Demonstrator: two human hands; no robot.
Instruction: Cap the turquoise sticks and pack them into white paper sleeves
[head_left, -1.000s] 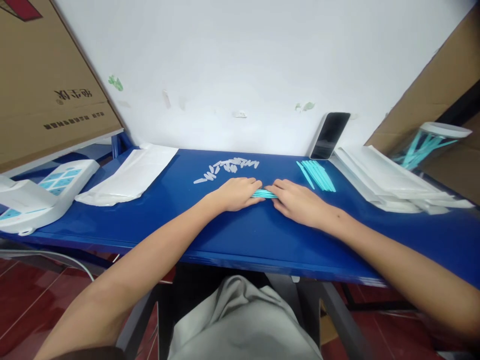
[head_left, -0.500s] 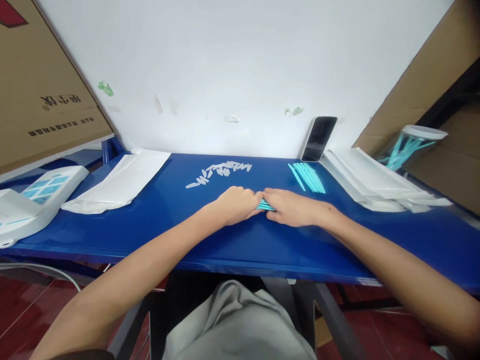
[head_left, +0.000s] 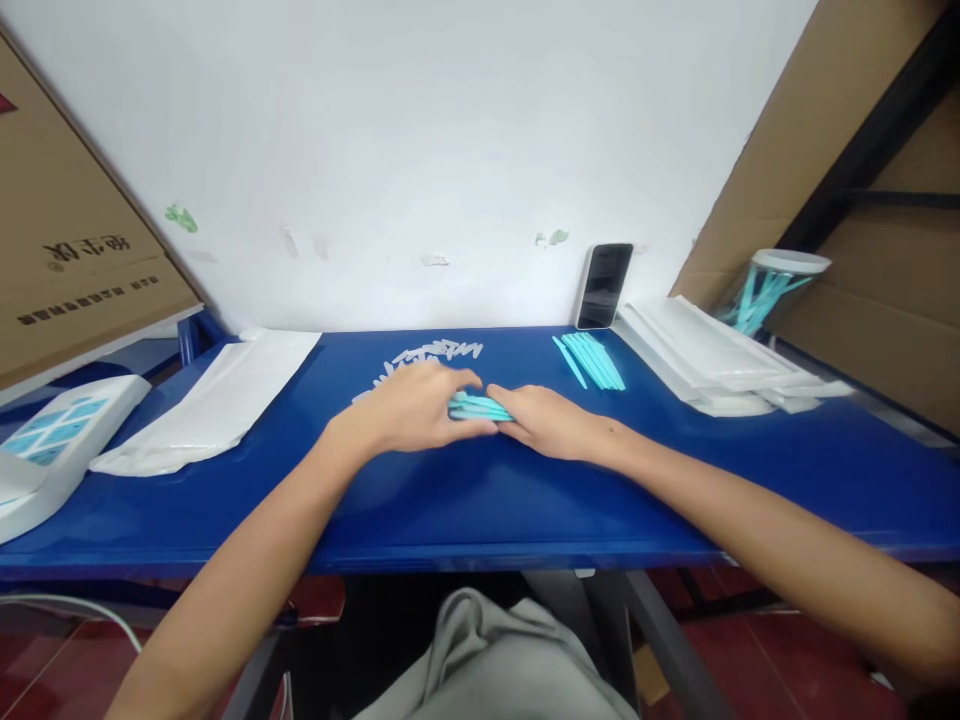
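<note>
A bundle of slim teal plastic sticks [head_left: 477, 407] lies crosswise between my two hands, just above the blue table. My right hand [head_left: 551, 420] is closed round the bundle's right end. At the other end my left hand [head_left: 409, 408] has its thumb below and its fingers above, spread apart, with the stick ends near the palm; a gap shows over the bundle. Further right, more teal sticks [head_left: 591, 361] lie side by side on the table. Behind my left hand is a scatter of small translucent white pieces [head_left: 442, 350], partly covered by that hand.
White plastic bags [head_left: 214, 400] lie at left, and a stack of similar bags [head_left: 720, 355] at right. A phone [head_left: 604, 285] leans on the wall. A clear jar of teal sticks [head_left: 772, 290] stands far right. A white device [head_left: 64, 450] sits far left, below a cardboard box [head_left: 82, 230].
My left hand has loosened from a closed grip, its fingers spreading at the bundle's left end. The right hand keeps hold. The view has shifted somewhat.
</note>
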